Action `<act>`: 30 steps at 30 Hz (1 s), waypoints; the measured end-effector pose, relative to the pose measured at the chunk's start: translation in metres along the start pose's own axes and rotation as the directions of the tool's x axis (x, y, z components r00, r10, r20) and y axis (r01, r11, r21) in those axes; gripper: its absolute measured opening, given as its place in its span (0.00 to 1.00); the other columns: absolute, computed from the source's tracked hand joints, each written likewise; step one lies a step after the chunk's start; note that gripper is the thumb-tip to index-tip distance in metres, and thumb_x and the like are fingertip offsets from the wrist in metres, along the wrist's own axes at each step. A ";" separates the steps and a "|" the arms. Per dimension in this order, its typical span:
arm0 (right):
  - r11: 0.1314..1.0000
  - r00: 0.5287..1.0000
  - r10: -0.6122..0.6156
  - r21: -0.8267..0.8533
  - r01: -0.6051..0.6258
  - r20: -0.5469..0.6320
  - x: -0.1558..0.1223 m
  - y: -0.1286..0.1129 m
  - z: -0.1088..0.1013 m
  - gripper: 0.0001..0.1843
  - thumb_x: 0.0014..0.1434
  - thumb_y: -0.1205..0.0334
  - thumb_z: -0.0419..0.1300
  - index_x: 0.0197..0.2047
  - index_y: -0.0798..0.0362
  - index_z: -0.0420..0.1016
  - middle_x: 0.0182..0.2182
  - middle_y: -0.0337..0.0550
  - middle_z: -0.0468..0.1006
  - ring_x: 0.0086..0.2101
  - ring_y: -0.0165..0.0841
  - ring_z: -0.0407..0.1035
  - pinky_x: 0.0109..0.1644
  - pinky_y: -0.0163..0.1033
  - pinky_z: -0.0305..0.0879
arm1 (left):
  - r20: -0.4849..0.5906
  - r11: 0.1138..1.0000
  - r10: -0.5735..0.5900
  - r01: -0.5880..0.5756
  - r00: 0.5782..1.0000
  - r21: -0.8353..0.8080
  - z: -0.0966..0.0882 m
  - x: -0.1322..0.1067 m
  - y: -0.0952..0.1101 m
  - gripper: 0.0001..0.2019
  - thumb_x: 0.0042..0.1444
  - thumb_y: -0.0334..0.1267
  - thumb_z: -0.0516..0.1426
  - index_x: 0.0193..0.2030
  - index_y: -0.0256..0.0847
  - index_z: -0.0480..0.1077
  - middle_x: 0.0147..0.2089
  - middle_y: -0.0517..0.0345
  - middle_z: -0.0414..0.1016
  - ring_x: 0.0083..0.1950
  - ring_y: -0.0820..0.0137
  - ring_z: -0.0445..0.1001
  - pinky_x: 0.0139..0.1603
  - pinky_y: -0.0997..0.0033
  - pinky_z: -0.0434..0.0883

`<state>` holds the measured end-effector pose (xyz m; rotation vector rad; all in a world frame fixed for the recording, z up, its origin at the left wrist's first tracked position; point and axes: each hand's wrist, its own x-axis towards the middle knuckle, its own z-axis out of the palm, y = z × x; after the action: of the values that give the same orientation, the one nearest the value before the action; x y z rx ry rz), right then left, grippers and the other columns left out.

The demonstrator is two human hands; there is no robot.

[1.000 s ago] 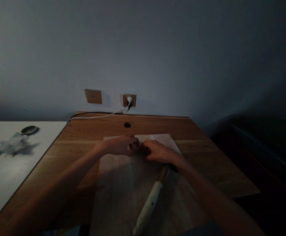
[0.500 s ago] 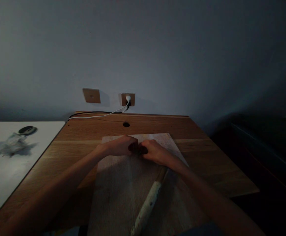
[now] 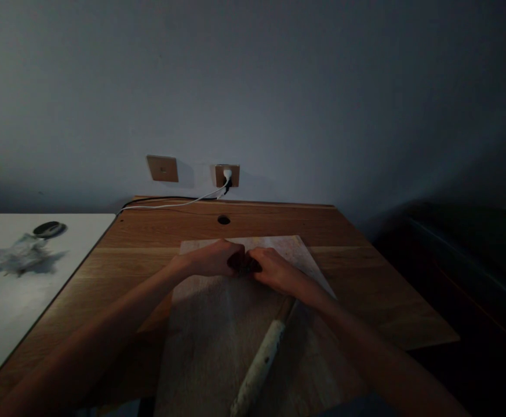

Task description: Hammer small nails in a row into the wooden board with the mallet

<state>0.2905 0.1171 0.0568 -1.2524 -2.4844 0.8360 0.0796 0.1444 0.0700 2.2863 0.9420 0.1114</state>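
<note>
My left hand and my right hand meet at the far end of a pale wooden board that lies on a brown wooden desk. Both hands have their fingers curled and pressed together around something small and dark between them; I cannot make out what it is. A flour-dusted rolling pin lies slantwise on the board, its far handle under my right wrist.
A white cable runs from a wall socket across the desk's back edge, near a round cable hole. A white surface at left holds crumpled plastic and a dark round lid. Dark furniture stands at right.
My hands have drawn closer together and now touch; a pale bit seen between the fingers a second ago is hidden. The view has shifted slightly.
</note>
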 end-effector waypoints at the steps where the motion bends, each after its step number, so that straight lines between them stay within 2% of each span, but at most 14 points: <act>1: 1.000 1.000 -0.002 -0.004 0.002 0.003 0.000 0.000 0.000 0.13 0.48 0.79 0.60 0.36 0.56 0.75 0.35 0.45 0.79 0.37 0.37 0.71 0.40 0.36 0.59 | -0.002 1.000 0.009 -0.009 1.000 -0.001 0.000 0.000 -0.001 0.06 0.49 0.30 0.60 0.34 0.41 0.67 0.31 0.61 0.74 0.33 0.69 0.74 0.33 0.74 0.64; 4: 1.000 1.000 -0.003 -0.020 0.003 0.007 -0.003 -0.001 -0.001 0.13 0.49 0.78 0.60 0.37 0.55 0.75 0.36 0.45 0.78 0.38 0.37 0.71 0.41 0.37 0.60 | -0.008 1.000 0.019 -0.019 1.000 0.001 0.000 0.000 -0.002 0.05 0.51 0.30 0.59 0.34 0.41 0.67 0.32 0.61 0.75 0.33 0.69 0.74 0.33 0.74 0.64; 9: 0.999 1.000 0.006 -0.054 -0.007 -0.007 -0.005 -0.002 0.000 0.14 0.52 0.79 0.59 0.41 0.57 0.75 0.43 0.50 0.76 0.45 0.40 0.69 0.49 0.40 0.63 | -0.021 0.999 -0.014 0.015 1.000 0.042 0.000 0.001 0.000 0.08 0.49 0.31 0.61 0.36 0.41 0.67 0.32 0.60 0.75 0.33 0.68 0.74 0.32 0.73 0.63; 12: 0.998 1.000 0.004 -0.064 -0.004 0.008 -0.003 -0.002 0.002 0.14 0.53 0.79 0.60 0.42 0.57 0.76 0.43 0.50 0.76 0.45 0.39 0.70 0.50 0.41 0.63 | -0.011 0.999 -0.024 0.024 1.000 0.045 0.002 0.002 0.002 0.09 0.48 0.31 0.62 0.35 0.41 0.67 0.32 0.60 0.75 0.33 0.68 0.74 0.32 0.74 0.63; 17: 0.996 1.000 0.010 -0.086 -0.008 0.022 -0.002 -0.002 0.002 0.11 0.55 0.78 0.61 0.41 0.59 0.78 0.40 0.50 0.76 0.44 0.39 0.70 0.51 0.41 0.63 | -0.019 0.999 -0.007 0.008 1.000 0.033 0.004 0.002 0.003 0.11 0.48 0.33 0.63 0.36 0.41 0.66 0.32 0.61 0.73 0.33 0.69 0.74 0.32 0.74 0.64; 23: 0.994 0.999 0.031 -0.106 -0.029 0.014 -0.003 -0.003 0.004 0.09 0.57 0.76 0.62 0.42 0.59 0.79 0.41 0.50 0.76 0.43 0.38 0.70 0.50 0.40 0.63 | -0.036 0.999 0.014 -0.013 0.999 0.033 0.004 0.000 0.005 0.11 0.47 0.30 0.61 0.35 0.42 0.62 0.31 0.62 0.72 0.32 0.69 0.73 0.30 0.74 0.63; 30: 0.991 0.999 0.041 -0.125 -0.038 0.022 0.000 0.002 0.006 0.08 0.57 0.74 0.64 0.41 0.60 0.81 0.39 0.50 0.77 0.41 0.38 0.70 0.47 0.39 0.63 | -0.014 0.998 -0.015 0.016 1.000 0.059 0.001 -0.003 0.011 0.10 0.48 0.30 0.60 0.35 0.42 0.63 0.32 0.60 0.75 0.33 0.67 0.75 0.30 0.74 0.64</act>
<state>0.2888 0.1160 0.0506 -1.3438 -2.5746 0.7196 0.0846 0.1358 0.0765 2.3348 0.9818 0.0935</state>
